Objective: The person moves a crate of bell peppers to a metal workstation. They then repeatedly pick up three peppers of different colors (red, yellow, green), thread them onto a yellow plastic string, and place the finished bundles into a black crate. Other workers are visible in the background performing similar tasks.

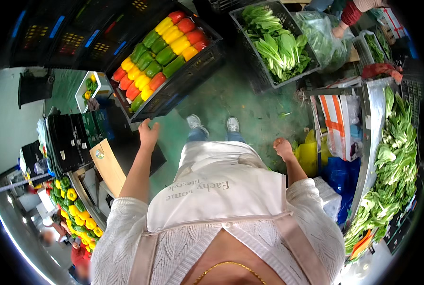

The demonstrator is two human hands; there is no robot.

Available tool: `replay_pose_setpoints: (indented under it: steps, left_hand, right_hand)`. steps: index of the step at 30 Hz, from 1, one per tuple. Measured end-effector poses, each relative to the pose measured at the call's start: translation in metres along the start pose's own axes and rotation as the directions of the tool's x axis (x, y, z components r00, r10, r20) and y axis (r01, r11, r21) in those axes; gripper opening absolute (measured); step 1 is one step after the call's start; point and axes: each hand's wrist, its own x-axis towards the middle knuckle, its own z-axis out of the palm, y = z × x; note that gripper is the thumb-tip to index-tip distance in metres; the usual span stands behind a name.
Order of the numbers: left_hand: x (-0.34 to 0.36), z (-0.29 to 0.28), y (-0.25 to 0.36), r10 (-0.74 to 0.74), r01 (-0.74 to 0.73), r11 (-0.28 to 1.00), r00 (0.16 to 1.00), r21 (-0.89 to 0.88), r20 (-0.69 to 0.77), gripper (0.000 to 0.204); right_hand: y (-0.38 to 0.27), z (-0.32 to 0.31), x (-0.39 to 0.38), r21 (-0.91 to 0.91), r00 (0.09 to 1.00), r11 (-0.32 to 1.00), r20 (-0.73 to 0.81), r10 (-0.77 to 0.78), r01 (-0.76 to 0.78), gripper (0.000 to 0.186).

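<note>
My left hand (148,134) is open, thumb and fingers apart, just below the front edge of a black crate (176,87); whether it touches the crate I cannot tell. That crate holds neat rows of red, yellow and green bell peppers (162,53). My right hand (283,147) hangs closed with nothing visible in it, left of a metal-framed table (370,113) with yellow and blue plastic bags (336,190) underneath. Leafy greens (392,156) are heaped on that table. Below my hands are my white apron and sneakers on the green floor (207,95).
Another black crate of greens (279,47) stands ahead right; beside it a co-worker's hand (338,30) in a red sleeve is on a clear bag. Stacked dark crates (74,28), a cardboard board (107,166) and a pepper display (74,206) line the left, with people (80,256) beyond.
</note>
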Motion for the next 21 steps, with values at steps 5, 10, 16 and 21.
replay_pose_setpoints:
  steps: [5,10,16,21]
  left_hand:
    - [-0.030,-0.016,-0.022,-0.025,0.024,0.999,0.998,-0.025,-0.064,0.053]
    - [-0.046,-0.004,-0.038,0.017,-0.018,0.999,1.000,-0.040,-0.015,0.046]
    - [-0.091,0.029,-0.068,0.116,-0.111,0.971,0.993,-0.211,0.012,0.051]
    - [-0.161,0.044,-0.166,-0.068,0.084,0.983,0.992,-0.163,0.102,0.053]
  right_hand:
    - [-0.054,-0.025,-0.037,0.274,0.979,0.945,0.145,0.145,-0.180,0.017]
    - [-0.096,-0.020,-0.067,0.370,0.987,0.923,0.152,0.051,-0.105,0.013]
    - [-0.052,-0.011,-0.097,0.221,0.964,0.957,0.228,0.138,-0.189,0.012]
    - [-0.038,0.000,-0.123,0.064,0.956,0.977,0.228,0.186,-0.205,0.012]
